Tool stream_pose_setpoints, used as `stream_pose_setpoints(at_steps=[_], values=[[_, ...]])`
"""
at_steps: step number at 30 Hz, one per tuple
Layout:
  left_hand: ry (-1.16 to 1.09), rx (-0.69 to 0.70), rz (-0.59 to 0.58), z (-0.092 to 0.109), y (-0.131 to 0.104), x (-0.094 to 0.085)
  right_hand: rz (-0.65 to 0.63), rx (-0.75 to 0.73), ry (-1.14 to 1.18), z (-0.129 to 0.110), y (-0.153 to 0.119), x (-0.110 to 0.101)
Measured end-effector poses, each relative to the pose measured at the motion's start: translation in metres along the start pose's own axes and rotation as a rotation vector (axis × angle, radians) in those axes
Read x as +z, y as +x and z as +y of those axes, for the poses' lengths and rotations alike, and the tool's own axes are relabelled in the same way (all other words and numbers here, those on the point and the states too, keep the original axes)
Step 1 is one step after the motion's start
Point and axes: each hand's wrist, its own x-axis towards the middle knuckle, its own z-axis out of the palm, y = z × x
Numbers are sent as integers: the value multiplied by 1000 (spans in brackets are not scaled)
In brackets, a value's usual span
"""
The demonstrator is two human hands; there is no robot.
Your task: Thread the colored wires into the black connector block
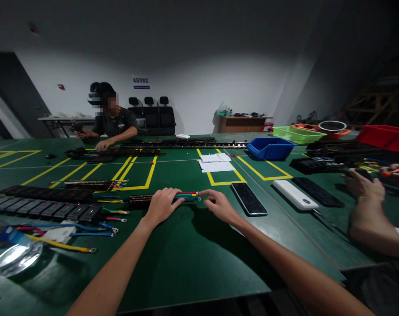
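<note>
My left hand (163, 204) rests over the right end of a narrow black strip (138, 202), its fingers and thumb closed about the wires there. Red, blue and yellow-green wires (188, 196) come out to the right and end in metal ring terminals. At those ends is my right hand (219, 205), index finger stretched to the terminals, thumb apart from it and the other fingers curled. Left of my hands lie wider black segmented strips (44, 208) with ringed wires. Another thin strip (87, 185) with wires lies just behind them.
A phone (249, 199), white power bank (294, 194) and black phone (318, 192) lie to the right. Further back are papers (215, 163) and a blue bin (270, 148). A co-worker's hands (367, 186) are at right; another person (112, 118) works across the table. A clear bag (15, 254) lies front left.
</note>
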Motion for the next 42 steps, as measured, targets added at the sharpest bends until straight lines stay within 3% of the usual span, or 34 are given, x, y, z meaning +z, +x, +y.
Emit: stream_pose_setpoints(at_steps=[4,11,21,29,36,42], values=[[-7,0,1,-1,0,0,6,7,4,1,0,-1],[-3,3,6,-1,0,1,-130,-26,-328,-1,-5,2],[-1,16,25,-3,-1,3,6,-2,48,-2,1,-1],[3,3,11,-2,0,2,-73,-16,-286,1,-4,3],[-13,6,9,-3,0,2,39,-57,-164,-2,-3,-1],[8,7,24,-3,0,4,-49,-21,-352,-3,-6,1]])
